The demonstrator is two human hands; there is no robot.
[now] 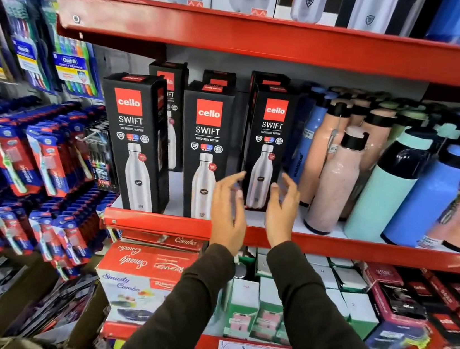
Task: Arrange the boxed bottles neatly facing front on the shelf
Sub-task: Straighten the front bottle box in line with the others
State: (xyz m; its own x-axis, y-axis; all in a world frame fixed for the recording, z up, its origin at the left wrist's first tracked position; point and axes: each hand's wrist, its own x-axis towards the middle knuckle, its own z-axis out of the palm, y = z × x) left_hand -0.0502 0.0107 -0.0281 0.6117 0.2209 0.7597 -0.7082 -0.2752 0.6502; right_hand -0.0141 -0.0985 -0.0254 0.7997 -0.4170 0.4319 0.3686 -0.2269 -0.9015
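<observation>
Nearest to me are my own dark sleeves [321, 318], reaching up and forward over the red front lip of the shelf [158, 222]. My left hand [228, 209] and right hand [281, 210] are raised side by side, palms turned toward each other, fingers [234, 176] spread and curled loosely. Both are empty; neither has hold of anything yet.

Straight ahead of them, in the gap between the two palms, stands the third Cello Swift box [266, 153], upright, its long axis vertical, printed face toward me. It sits further back on the shelf than the other two front boxes, and I judge that is what needs correcting: it wants drawing forward to the lip. My right fingers are at its right edge and my left just off its lower left corner, so both hands are about equally near; I cannot tell whether either one is actually touching the card.

To the left, the middle Cello Swift box [203, 153] and the leftmost Cello Swift box [134, 144] stand at the front edge, facing out, the leftmost turned slightly. Behind them more black boxes [170, 84] make a second row.

To the right of the box I am reaching for, loose bottles crowd close: a speckled pink bottle [336, 182] just beside it, then a mint green bottle [387, 192] and a blue bottle [427, 197]. I should keep my right wrist clear of the pink one.
</observation>
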